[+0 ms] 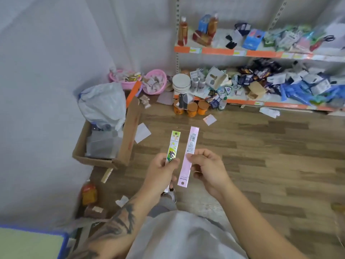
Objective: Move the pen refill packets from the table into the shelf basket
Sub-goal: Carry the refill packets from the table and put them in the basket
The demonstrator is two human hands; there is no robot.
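Both hands were up over the wood-plank floor [261, 156], one packet each.

Left hand [160, 171]: grip closed round the lower part of a narrow green-and-white printed pen refill packet [173, 144], fingers curled on it, thumb across the front. The packet stood nearly upright, top end pointing far, its lower end hidden in the hand. Tattooed forearm below it.

Right hand [207, 171]: thumb and forefinger pinched a long flat pink pen refill packet [187, 157] about mid-length, barcode label on its upper half, round hang hole at the near end. It tilted slightly right at the top. The two packets sat just beside each other, not touching, the pink one on the right.

Far left corner, on the floor: two pink plastic baskets [155, 83] side by side, both holding small wrapped items; which one was the target, couldn't tell. Right of them a metal shelf unit with orange price strips [220, 51], two tiers visible. Lower tier was heaped with mixed small packets plus a stack of white round lids [181, 83]. Upper tier had amber bottles [183, 31], a blue box [253, 39] and scissors far right. Orange paper cups [192, 109] stood on the floor in front of the lower tier.

Left, by the wall: open brown cardboard box [128, 139] with a white plastic bag [102, 101] bulging out of it. Loose paper scraps lay scattered on the floor. Near left: an orange-labelled bottle [89, 193]. Blue-edged green surface [28, 243] in the near left corner, too cropped to identify.
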